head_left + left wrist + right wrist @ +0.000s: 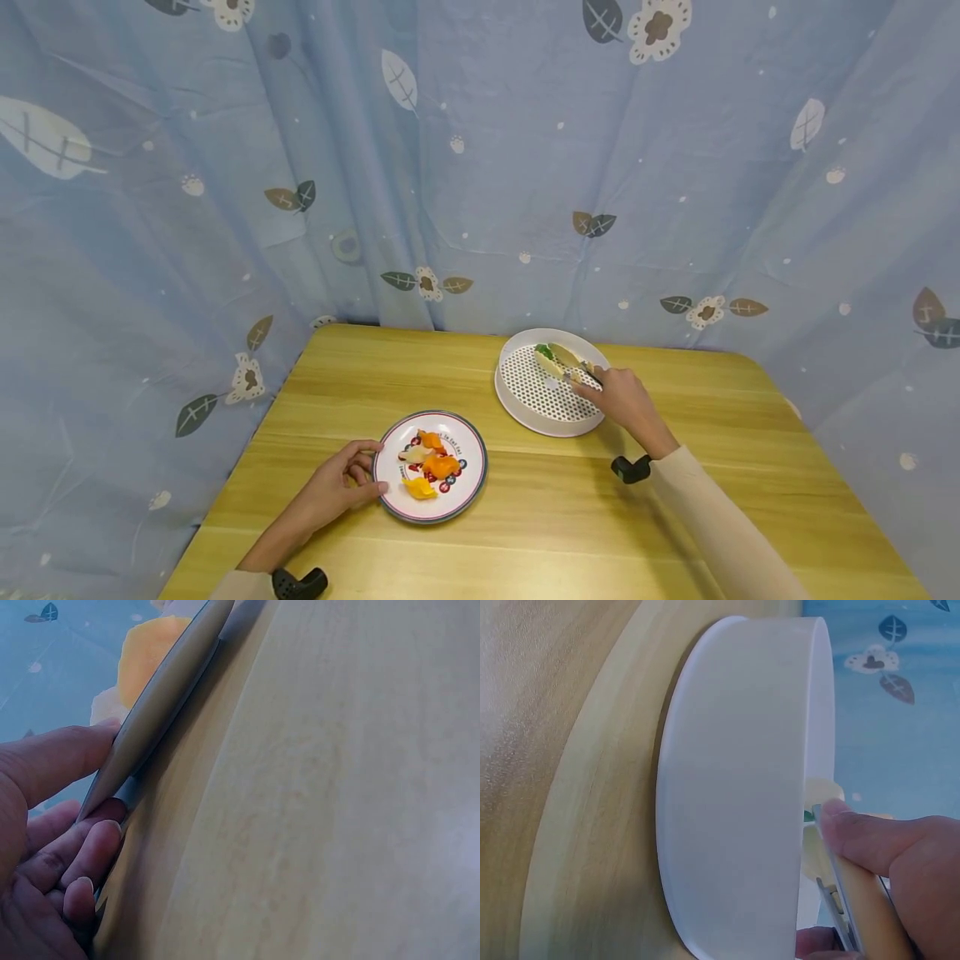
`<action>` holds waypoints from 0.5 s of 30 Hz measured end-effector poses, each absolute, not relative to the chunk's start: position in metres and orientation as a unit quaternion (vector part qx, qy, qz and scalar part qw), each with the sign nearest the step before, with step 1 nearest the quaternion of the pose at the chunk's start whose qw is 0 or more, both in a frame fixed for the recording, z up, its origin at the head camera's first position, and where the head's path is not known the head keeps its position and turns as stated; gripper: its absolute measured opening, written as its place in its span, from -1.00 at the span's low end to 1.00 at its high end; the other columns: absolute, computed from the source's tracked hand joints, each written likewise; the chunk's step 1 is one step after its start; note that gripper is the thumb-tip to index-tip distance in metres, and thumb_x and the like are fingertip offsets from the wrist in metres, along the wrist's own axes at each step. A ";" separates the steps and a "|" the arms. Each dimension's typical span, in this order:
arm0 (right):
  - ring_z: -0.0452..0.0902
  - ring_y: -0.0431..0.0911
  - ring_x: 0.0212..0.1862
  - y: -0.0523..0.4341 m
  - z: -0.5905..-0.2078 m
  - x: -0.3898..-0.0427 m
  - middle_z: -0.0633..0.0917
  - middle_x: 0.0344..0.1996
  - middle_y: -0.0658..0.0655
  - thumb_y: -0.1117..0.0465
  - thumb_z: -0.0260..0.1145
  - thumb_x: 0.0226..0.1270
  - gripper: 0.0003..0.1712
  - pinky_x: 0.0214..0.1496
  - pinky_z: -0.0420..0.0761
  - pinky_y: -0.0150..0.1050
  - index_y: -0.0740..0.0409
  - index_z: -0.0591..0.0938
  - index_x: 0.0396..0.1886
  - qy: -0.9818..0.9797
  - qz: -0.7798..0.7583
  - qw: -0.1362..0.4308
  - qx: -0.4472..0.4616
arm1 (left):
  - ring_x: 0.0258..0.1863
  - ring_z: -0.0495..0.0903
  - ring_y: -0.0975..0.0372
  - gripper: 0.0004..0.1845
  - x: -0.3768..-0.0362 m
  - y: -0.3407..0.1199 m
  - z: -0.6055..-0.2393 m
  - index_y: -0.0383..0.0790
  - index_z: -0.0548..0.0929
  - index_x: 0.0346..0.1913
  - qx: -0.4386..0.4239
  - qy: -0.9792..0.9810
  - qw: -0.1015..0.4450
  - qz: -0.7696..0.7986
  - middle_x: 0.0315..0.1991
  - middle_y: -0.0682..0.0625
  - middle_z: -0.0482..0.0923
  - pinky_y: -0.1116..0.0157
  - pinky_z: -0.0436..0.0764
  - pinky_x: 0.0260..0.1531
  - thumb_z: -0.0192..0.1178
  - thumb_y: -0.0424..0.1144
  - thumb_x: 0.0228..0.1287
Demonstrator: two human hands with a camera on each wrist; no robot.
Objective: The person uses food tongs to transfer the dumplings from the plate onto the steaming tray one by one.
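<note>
A patterned plate (465, 442) with several orange and pale food pieces (433, 465) lies on the wooden table. My left hand (367, 479) pinches its left rim, thumb on top and fingers underneath. In the left wrist view the plate's rim (169, 690) runs between the thumb and fingers of that hand (105, 784), with orange food (146, 649) behind. My right hand (600, 387) grips a thin tongs-like utensil (583, 372) that reaches a pale and green food piece (551, 357) in a white perforated tray (536, 396). Beside the tray wall (735, 795), my right hand (821, 877) holds the utensil (847, 900).
The table (675, 517) has a rounded far right corner and is surrounded by a blue curtain (480, 167) printed with leaves and flowers. Black wrist mounts (630, 468) sit on both arms. Bare wood lies between plate and tray.
</note>
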State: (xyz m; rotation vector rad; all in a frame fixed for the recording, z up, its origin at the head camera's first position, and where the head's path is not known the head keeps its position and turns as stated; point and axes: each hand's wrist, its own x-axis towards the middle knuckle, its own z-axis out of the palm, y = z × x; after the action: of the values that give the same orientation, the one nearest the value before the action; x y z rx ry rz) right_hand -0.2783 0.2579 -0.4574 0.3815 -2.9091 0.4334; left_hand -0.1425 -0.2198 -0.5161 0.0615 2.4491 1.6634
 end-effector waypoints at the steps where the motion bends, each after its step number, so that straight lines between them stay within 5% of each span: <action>1: 0.44 0.01 -0.49 0.258 -0.458 -0.278 0.61 -0.57 0.20 -0.12 0.43 0.37 -0.37 -0.38 0.49 -0.04 0.40 0.70 0.04 -0.976 0.150 0.091 0.127 | -0.25 0.45 0.12 -0.31 -0.143 -0.220 -0.516 -0.15 0.49 0.33 0.020 0.824 0.089 0.559 -0.07 -0.10 0.53 0.32 0.43 -0.38 0.56 -0.22 0.16; 6: 0.49 0.05 -0.45 0.259 -0.456 -0.271 0.66 -0.48 0.27 -0.12 0.45 0.36 -0.28 -0.32 0.53 0.05 0.47 0.66 0.15 -0.973 0.161 0.109 0.129 | -0.26 0.45 0.13 -0.32 -0.143 -0.219 -0.518 -0.15 0.49 0.33 0.021 0.824 0.087 0.559 -0.08 -0.10 0.53 0.33 0.44 -0.39 0.56 -0.24 0.16; 15: 0.43 0.00 -0.47 0.255 -0.451 -0.254 0.66 -0.49 0.21 -0.16 0.45 0.35 -0.22 -0.38 0.46 -0.10 0.40 0.60 0.27 -0.967 0.186 0.112 0.132 | -0.25 0.45 0.12 -0.31 -0.144 -0.219 -0.518 -0.15 0.49 0.33 0.018 0.825 0.090 0.558 -0.07 -0.10 0.52 0.33 0.44 -0.38 0.56 -0.23 0.16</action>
State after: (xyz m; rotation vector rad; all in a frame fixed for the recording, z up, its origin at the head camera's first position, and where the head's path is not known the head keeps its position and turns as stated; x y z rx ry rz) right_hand -0.2538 0.2546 -0.4514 0.3888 -2.8399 0.5466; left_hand -0.1436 -0.2193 -0.5178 0.0536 2.4525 1.6576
